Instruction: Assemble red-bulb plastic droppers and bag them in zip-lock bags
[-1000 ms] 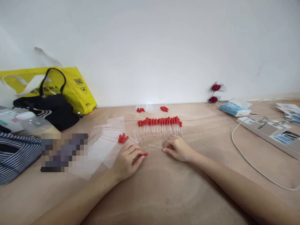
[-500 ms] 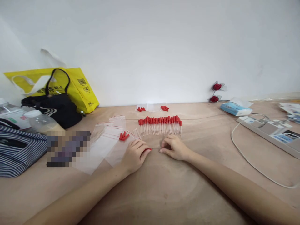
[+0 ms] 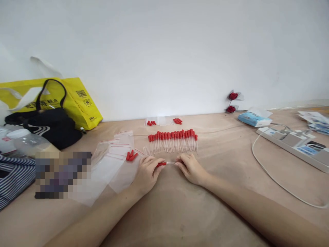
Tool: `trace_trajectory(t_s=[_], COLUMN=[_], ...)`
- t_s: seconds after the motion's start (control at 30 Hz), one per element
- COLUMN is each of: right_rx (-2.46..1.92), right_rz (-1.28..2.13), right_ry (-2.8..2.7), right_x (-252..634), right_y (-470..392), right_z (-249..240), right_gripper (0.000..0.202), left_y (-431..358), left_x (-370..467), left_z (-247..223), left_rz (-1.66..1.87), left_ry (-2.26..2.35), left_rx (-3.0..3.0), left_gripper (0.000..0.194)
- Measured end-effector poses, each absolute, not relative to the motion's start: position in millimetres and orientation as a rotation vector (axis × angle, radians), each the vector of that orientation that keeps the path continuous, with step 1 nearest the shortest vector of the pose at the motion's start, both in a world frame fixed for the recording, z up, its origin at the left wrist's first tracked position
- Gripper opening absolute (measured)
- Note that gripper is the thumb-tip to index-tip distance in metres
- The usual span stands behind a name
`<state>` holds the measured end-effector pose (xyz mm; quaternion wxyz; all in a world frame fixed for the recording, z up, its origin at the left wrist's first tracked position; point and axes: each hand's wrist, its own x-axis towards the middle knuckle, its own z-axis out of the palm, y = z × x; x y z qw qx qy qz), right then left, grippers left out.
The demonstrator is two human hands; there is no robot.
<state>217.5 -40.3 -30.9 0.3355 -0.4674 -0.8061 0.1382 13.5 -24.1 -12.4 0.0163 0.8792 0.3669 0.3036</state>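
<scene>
Cap (image 3: pixel 161 164) now meets tube (image 3: pixel 170 162), pinched by left hand (image 3: pixel 147 172), right hand (image 3: pixel 190 168); bags (image 3: pixel 113 164) flat

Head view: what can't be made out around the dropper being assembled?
- Joint of red cap and clear tube: too small to tell whether seated.
- Tube's far end: hidden by right hand fingers.
- Cap's base: covered by left hand.
- Pixelated patch on the table: blurred.
- Striped cloth: cut off by left edge.
</scene>
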Motion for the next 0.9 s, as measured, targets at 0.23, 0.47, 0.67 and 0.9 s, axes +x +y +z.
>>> trace_trajectory(t_s=[0.23, 0.47, 0.67, 0.9], right_rx=[-1.144, -1.069, -1.025, -1.009], right_rz=[0.331, 0.185, -0.070, -0.161], right_ry=[-2.183, -2.211, -2.313, -2.328], right_x=[216.4, 214.0, 216.9, 216.1], right_y=[-46.2, -51.7, -54.3, -55.6], right_z=[-25.9, -24.2, -20.8, -21.9], right_gripper=[0.014, 0.017, 0.021, 0.024], left_y=[-25.1, -29.5, -35.1, -38.4], left_x=[16.0, 17.4, 16.1, 17.2], left_z=[-11.8, -13.1, -12.0, -9.8], left_rz=[0.986, 1.044, 0.957, 0.868], left_ry=[1.089, 1.061, 0.988, 0.951], left_rx=[2.715, 2.677, 2.748, 2.792], left_gripper=[0.015, 0.015, 0.014, 0.016])
